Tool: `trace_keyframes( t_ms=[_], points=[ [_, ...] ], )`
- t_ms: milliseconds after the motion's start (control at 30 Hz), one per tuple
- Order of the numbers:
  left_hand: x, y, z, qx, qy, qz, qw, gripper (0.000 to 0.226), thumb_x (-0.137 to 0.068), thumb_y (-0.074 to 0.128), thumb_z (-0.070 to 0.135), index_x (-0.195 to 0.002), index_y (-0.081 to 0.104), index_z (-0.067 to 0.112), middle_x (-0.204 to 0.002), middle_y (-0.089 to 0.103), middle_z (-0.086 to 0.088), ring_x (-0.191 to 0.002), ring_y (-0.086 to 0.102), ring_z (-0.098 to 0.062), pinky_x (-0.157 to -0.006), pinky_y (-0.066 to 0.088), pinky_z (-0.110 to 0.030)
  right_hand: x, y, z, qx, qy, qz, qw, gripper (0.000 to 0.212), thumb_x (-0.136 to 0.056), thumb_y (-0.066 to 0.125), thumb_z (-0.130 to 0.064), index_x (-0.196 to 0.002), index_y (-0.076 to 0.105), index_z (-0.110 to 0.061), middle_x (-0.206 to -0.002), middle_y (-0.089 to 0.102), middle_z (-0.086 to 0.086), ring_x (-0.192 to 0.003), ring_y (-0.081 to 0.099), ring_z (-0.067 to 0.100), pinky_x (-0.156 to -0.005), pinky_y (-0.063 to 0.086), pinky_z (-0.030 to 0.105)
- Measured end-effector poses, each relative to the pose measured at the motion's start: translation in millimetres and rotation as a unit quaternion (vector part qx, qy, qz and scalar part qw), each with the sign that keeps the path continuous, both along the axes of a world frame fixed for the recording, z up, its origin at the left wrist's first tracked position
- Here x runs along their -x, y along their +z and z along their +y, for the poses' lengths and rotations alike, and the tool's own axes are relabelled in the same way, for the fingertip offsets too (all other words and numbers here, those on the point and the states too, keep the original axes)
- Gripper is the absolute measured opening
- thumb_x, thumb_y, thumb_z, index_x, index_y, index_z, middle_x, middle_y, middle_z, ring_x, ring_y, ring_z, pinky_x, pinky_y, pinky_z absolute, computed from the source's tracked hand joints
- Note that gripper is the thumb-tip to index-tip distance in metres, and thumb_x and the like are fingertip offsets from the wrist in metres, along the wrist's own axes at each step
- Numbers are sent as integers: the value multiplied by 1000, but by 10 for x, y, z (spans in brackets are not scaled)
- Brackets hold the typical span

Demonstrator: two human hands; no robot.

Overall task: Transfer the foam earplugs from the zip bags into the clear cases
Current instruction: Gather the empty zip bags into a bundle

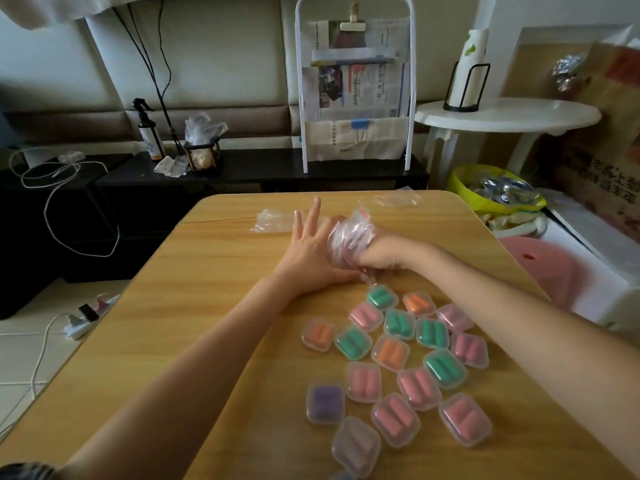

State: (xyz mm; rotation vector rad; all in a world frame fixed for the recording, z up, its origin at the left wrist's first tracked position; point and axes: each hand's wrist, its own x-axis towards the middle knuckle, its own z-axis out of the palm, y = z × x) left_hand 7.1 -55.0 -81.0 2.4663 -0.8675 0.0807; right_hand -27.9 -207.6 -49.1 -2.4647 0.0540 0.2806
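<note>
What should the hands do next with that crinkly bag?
Probably draw the right hand out of the zip bag with whatever earplugs it has reached. That hand is pushed inside the bag while the left hand steadies it with straight fingers, and the filled cases lie close by.

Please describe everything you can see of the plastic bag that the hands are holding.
The zip bag is thin clear plastic, crumpled, with a red line along its zip edge. It sits above the wooden table, beyond the filled cases. The right hand grips it from the right; the left hand, fingers spread, touches its left side. Its contents cannot be seen.
</note>
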Motion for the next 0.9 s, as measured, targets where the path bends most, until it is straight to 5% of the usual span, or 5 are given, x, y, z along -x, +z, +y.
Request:
trace_keyframes(
  t_ms=[133, 267, 533, 700, 900],
  points=[
    [-47, -5, 40, 77, 10, -7, 997, 78, -57, 81, 58, -120, 48, 27, -117, 56, 2, -109, 54, -21, -88, 46, -35, 27, 67, 46, -106, 36, -27, 993, 20, -89, 57, -2, -81, 60, -20, -55, 58, 1, -38, 53, 6, -38, 43, 20],
    [7, 52, 37, 127, 19, -22, 992, 49, -70, 74, 38, -113, 57, 18, -101, 67, -1, -96, 61, -24, -80, 51, -39, -4, 79, -57, -298, 35, 3, 954, 44, -71, 56, -8, -106, 53, 19, -87, 56, 18, -78, 53, 29, -73, 46, 37],
    [-64, 16, 82, 112, 182, -159, 964, 23, -77, 68, 26, -92, 60, 11, -99, 54, -5, -96, 47, -27, -77, 35, -31, -238, 62, -228, -349, -42, -72, 933, 15, -89, 56, -7, -92, 68, -15, -92, 68, 5, -90, 61, 19, -78, 54, 33],
    [-135, -7, 108, 119, 239, -204, 942, 20, -75, 69, 22, -92, 70, 14, -119, 51, -8, -112, 40, -31, -91, 37, -40, -582, -14, -671, 10, -161, -248, 955, 27, -92, 52, -26, -118, 58, -31, -126, 55, -4, -116, 51, 20, -97, 44, 42],
    [-272, 42, 175, -10, 230, -42, 972, 55, -85, 56, 45, -137, 48, 29, -160, 1, -7, -143, -22, -33, -109, -16, -61, -787, -302, -733, 197, -109, -33, 974, 54, -101, 29, -47, -152, 16, -33, -161, 5, 2, -147, 2, 29, -119, 4, 45]
  ],
)
